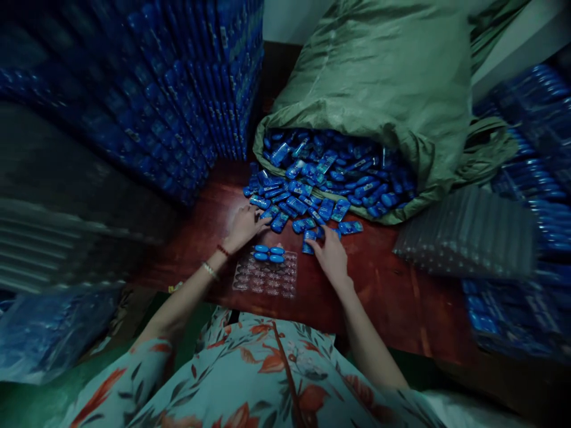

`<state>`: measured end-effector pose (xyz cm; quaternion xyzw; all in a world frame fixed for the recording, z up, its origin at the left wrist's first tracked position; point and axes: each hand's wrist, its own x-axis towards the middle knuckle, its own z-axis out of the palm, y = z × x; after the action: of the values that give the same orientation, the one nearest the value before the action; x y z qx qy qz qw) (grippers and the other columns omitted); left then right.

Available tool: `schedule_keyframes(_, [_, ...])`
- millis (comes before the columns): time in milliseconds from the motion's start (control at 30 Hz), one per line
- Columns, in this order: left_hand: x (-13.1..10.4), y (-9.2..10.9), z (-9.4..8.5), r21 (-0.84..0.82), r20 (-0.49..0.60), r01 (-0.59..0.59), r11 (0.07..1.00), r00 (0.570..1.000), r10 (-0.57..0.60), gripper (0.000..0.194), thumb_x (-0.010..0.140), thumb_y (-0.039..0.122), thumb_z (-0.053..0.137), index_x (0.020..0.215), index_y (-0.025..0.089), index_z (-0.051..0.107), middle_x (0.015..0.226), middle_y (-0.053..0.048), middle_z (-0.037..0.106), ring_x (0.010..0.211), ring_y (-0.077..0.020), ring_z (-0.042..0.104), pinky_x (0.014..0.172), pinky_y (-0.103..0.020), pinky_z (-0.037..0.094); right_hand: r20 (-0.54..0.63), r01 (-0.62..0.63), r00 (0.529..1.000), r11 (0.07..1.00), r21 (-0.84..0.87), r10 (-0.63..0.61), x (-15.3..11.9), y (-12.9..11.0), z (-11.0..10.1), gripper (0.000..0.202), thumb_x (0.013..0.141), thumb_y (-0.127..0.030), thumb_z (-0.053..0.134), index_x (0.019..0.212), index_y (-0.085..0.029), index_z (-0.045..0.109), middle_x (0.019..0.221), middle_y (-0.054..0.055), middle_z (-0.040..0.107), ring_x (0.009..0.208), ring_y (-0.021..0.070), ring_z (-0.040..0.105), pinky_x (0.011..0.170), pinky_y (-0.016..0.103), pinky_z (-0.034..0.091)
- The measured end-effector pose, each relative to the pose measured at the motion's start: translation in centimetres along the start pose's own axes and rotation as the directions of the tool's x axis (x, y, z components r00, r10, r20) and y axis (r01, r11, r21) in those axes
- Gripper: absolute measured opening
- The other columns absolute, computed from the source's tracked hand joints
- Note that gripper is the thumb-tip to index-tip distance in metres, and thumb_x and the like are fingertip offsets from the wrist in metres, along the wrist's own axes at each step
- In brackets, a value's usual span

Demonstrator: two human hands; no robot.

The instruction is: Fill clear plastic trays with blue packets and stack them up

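A clear plastic tray (pixel 266 279) with rows of rounded pockets lies on the red-brown table in front of me. Several blue containers (pixel 269 254) stand on edge in its far rows. Beyond it spreads a loose heap of small flat blue containers (pixel 298 205), spilling from a sack. My left hand (pixel 243 229), with bracelets at the wrist, is at the heap's left edge, thumb and fingers closed about a small blue container (pixel 269 213). To the right of the tray, my right hand (pixel 332 254) pinches another small blue container (pixel 308 242) between thumb and fingers.
The big green sack (pixel 375 77) lies open toward me, full of blue containers. Tall stacks of filled blue trays (pixel 191 89) rise at left. Stacked clear trays (pixel 468 232) sit at right, more clear trays (pixel 57 220) at left. The table edge (pixel 312 318) runs near my body.
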<state>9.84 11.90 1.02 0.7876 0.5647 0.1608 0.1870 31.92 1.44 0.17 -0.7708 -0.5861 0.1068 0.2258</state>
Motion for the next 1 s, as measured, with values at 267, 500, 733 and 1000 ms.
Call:
schedule_keyframes(267, [0.7, -1.3, -0.3, -0.106, 0.056, -0.045, 0.993, 0.997, 0.051, 0.021, 0.089, 0.022, 0.047, 0.098, 0.007, 0.057, 0.097, -0.01, 0.063, 0.089, -0.0185, 0.059, 0.08, -0.029, 0.045, 0.29, -0.07, 0.953, 0.996, -0.049, 0.081, -0.3, 0.1, -1.6, 0.037, 0.078, -0.032, 0.061, 0.11, -0.017, 0.049, 0.089, 0.009, 0.063, 0.076, 0.0223, 0.062, 0.062, 0.031, 0.046])
schedule_keyframes(500, [-12.1, -4.3, -5.2, -0.284, -0.119, 0.009, 0.959, 0.992, -0.045, 0.018, 0.088, 0.03, 0.05, 0.097, 0.017, 0.058, 0.088, -0.005, 0.061, 0.081, -0.0165, 0.059, 0.073, -0.028, 0.049, 0.297, -0.178, 0.954, 0.744, 0.644, -0.029, -6.7, -0.2, -2.1, 0.033, 0.084, -0.037, 0.051, 0.113, -0.023, 0.048, 0.081, 0.0, 0.062, 0.059, 0.0123, 0.061, 0.053, 0.024, 0.05])
schedule_keyframes(733, [-16.4, -1.2, -2.2, -0.211, -0.095, -0.173, 0.962, 0.983, 0.156, 0.026, 0.091, 0.017, 0.043, 0.114, 0.021, 0.053, 0.103, -0.007, 0.06, 0.092, -0.0163, 0.059, 0.079, -0.028, 0.051, 0.01, 0.421, 0.882, 0.799, 0.429, -0.47, -8.3, -2.6, 1.2, 0.027, 0.087, -0.013, 0.044, 0.108, -0.021, 0.059, 0.1, 0.008, 0.063, 0.094, 0.0171, 0.06, 0.083, 0.032, 0.052])
schedule_keyframes(1000, [-14.5, -1.0, -1.5, -0.007, 0.06, -0.423, 0.906, 0.904, 0.423, 0.038, 0.089, 0.008, 0.036, 0.122, 0.018, 0.051, 0.097, -0.01, 0.06, 0.088, -0.0241, 0.056, 0.074, -0.036, 0.051, 0.203, 0.713, 0.691, 0.7, -0.036, -0.694, -6.7, -4.2, -1.1, 0.035, 0.088, -0.008, 0.034, 0.103, -0.018, 0.064, 0.081, 0.009, 0.062, 0.072, 0.0209, 0.057, 0.059, 0.033, 0.052])
